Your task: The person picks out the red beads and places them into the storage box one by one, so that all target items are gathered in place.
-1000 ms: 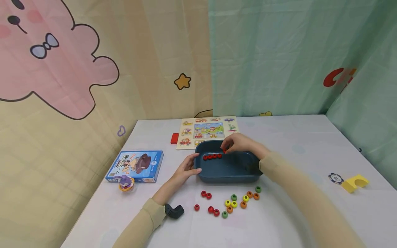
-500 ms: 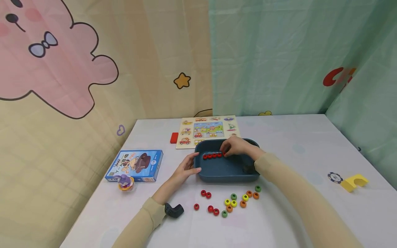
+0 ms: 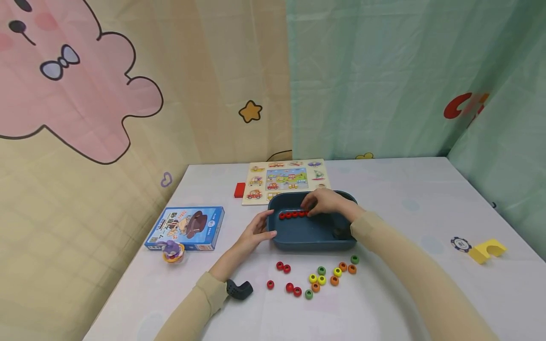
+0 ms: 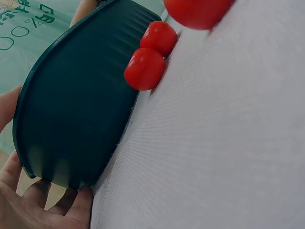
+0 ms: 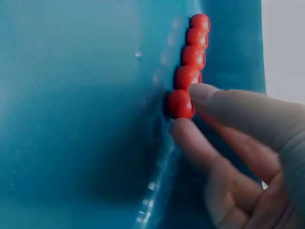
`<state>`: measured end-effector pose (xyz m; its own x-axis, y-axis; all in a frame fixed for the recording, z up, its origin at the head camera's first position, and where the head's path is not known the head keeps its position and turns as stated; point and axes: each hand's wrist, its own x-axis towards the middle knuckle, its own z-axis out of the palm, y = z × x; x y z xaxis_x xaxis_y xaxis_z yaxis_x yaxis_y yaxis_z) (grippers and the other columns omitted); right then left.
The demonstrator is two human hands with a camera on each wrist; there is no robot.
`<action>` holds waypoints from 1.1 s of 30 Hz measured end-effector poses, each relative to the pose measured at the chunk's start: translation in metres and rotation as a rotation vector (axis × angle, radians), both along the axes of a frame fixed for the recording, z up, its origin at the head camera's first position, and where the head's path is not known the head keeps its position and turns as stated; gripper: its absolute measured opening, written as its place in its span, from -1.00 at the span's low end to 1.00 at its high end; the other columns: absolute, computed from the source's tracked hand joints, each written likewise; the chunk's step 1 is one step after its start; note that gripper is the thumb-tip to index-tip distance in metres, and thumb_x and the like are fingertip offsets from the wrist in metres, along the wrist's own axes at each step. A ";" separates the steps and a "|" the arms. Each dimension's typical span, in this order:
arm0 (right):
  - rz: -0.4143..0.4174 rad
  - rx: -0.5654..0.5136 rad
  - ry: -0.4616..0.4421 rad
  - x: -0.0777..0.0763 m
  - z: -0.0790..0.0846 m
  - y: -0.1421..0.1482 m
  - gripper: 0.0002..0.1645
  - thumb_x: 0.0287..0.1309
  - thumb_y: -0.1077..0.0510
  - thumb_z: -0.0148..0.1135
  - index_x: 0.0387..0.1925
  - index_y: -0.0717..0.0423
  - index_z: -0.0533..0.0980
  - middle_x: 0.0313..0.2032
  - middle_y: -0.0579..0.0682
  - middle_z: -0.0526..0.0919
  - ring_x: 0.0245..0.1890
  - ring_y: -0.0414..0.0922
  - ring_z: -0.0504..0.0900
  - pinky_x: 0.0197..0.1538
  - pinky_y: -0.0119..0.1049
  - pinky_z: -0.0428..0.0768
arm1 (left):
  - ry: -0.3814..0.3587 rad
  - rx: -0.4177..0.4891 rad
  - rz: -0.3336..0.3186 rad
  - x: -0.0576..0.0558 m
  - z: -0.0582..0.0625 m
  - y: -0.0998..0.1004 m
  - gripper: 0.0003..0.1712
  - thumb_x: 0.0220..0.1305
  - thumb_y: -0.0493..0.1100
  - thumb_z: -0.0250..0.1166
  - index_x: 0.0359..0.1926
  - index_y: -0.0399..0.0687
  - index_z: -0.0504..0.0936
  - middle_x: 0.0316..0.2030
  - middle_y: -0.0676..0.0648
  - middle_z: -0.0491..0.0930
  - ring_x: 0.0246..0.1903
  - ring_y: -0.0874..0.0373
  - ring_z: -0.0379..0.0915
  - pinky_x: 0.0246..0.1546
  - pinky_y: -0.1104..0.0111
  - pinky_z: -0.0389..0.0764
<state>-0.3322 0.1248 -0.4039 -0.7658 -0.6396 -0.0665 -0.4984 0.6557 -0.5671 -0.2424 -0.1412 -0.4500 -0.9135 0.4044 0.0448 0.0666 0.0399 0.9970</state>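
Observation:
A dark blue tray [image 3: 313, 244] stands mid-table. Along its far inner side runs a row of several red beads [image 3: 288, 215], packed side by side. My right hand [image 3: 327, 201] reaches into the tray and pinches the red bead [image 5: 180, 104] at the row's near end in the right wrist view, thumb on one side, a fingertip on the other. My left hand [image 3: 256, 229] holds the tray's left end, thumb and fingers spread around its corner. In the left wrist view the fingers [image 4: 82, 205] press against the tray wall.
Loose red beads [image 3: 289, 287] and yellow, orange and green beads [image 3: 322, 280] lie in front of the tray. A puzzle board [image 3: 286, 163] and red block [image 3: 240, 190] sit behind. Blue box [image 3: 183, 227] and purple toy [image 3: 172, 251] are left; patterned chip [image 3: 461, 244] and yellow block [image 3: 487, 251] right.
My right hand has come down to the far side of the tray, bringing a red bead to the end of the row, then shifted slightly left. My left hand stays on the tray.

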 end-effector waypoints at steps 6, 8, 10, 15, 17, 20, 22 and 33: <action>-0.006 -0.146 -0.039 0.014 0.025 0.002 -0.61 -0.06 0.16 0.32 -0.11 0.15 0.54 -0.22 -0.04 0.62 -0.22 -0.18 0.58 -0.17 -0.30 0.55 | -0.008 0.002 -0.004 0.000 0.000 0.000 -0.33 0.14 -0.25 0.20 0.27 0.09 0.19 0.28 0.07 0.11 0.26 0.17 -0.03 0.21 0.25 0.09; 0.023 -0.185 -0.029 0.021 0.035 0.002 -0.59 -0.05 0.12 0.32 -0.10 0.16 0.54 -0.21 -0.03 0.62 -0.24 -0.20 0.58 -0.19 -0.32 0.56 | -0.010 0.003 -0.002 -0.001 0.001 0.000 -0.34 0.14 -0.24 0.20 0.26 0.10 0.20 0.28 0.07 0.11 0.26 0.17 -0.03 0.21 0.25 0.09; 0.060 -0.210 -0.015 0.033 0.045 0.002 -0.57 -0.03 0.08 0.30 -0.08 0.15 0.53 -0.21 -0.04 0.62 -0.27 -0.21 0.59 -0.20 -0.32 0.56 | -0.011 0.003 0.002 -0.001 0.000 0.000 -0.34 0.13 -0.21 0.22 0.25 0.12 0.21 0.28 0.07 0.11 0.26 0.18 -0.02 0.21 0.25 0.09; 0.177 -0.273 0.003 0.072 0.057 -0.003 -0.58 -0.01 -0.01 0.27 -0.09 0.06 0.53 -0.21 -0.06 0.61 -0.34 -0.25 0.57 -0.29 -0.33 0.57 | -0.016 -0.002 0.008 -0.001 -0.001 -0.002 -0.34 0.10 -0.15 0.25 0.22 0.22 0.23 0.27 0.09 0.12 0.26 0.18 -0.02 0.21 0.25 0.10; 0.220 -0.319 -0.002 0.089 0.056 -0.007 -0.62 0.00 -0.01 0.26 -0.11 0.02 0.53 -0.21 -0.05 0.61 -0.36 -0.25 0.56 -0.32 -0.33 0.57 | -0.019 -0.009 0.005 0.000 -0.001 -0.002 -0.34 0.12 -0.16 0.24 0.23 0.22 0.22 0.28 0.10 0.11 0.26 0.19 -0.02 0.20 0.24 0.12; 0.278 -0.410 -0.027 0.111 0.049 -0.015 -0.67 0.01 0.05 0.26 -0.14 0.01 0.54 -0.20 -0.02 0.61 -0.38 -0.24 0.57 -0.34 -0.31 0.57 | -0.022 -0.007 -0.009 0.000 0.000 -0.002 -0.33 0.14 -0.19 0.22 0.26 0.17 0.18 0.29 0.05 0.09 0.26 0.16 -0.03 0.21 0.24 0.11; 0.308 -0.460 -0.042 0.123 0.040 -0.022 -0.70 0.02 0.09 0.26 -0.14 0.03 0.53 -0.22 -0.01 0.61 -0.41 -0.23 0.58 -0.35 -0.31 0.58 | -0.022 0.000 -0.024 0.000 0.001 -0.003 -0.32 0.16 -0.22 0.20 0.28 0.10 0.15 0.31 0.00 0.06 0.27 0.13 -0.05 0.22 0.23 0.09; 0.290 -0.362 -0.013 0.156 -0.018 -0.047 -0.71 0.04 0.17 0.23 -0.13 0.05 0.54 -0.22 -0.12 0.61 -0.45 -0.40 0.52 -0.38 -0.50 0.53 | 0.005 0.012 -0.056 0.007 0.011 0.000 -0.29 0.16 -0.26 0.17 0.30 -0.10 0.08 0.32 -0.12 0.02 0.28 -0.02 -0.07 0.21 0.14 0.10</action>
